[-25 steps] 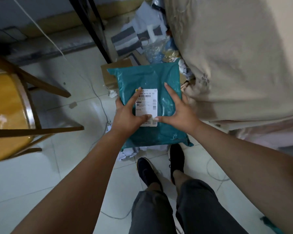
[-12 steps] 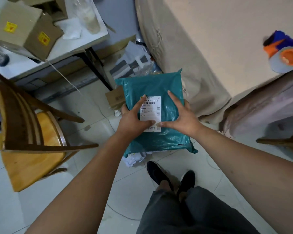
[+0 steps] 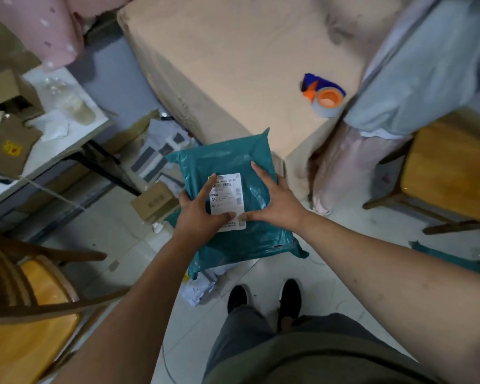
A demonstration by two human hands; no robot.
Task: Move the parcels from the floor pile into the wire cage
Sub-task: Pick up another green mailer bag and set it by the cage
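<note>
A person's left grip (image 3: 201, 217) and right grip (image 3: 276, 206) clasp a teal parcel (image 3: 233, 159) by its sides at the centre of the frame, thumbs on its white label (image 3: 229, 198), above loose parcels (image 3: 161, 153) on the floor (image 3: 117, 225).

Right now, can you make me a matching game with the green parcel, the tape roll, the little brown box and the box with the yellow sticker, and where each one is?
Things:
1. teal parcel
2. tape roll
3. small brown box
4. box with yellow sticker

Places:
A. on the white table
B. on the floor
C. held between the left hand and the right hand
D. on the beige cover

Pairs: 1-C, 2-D, 3-B, 4-A
</note>
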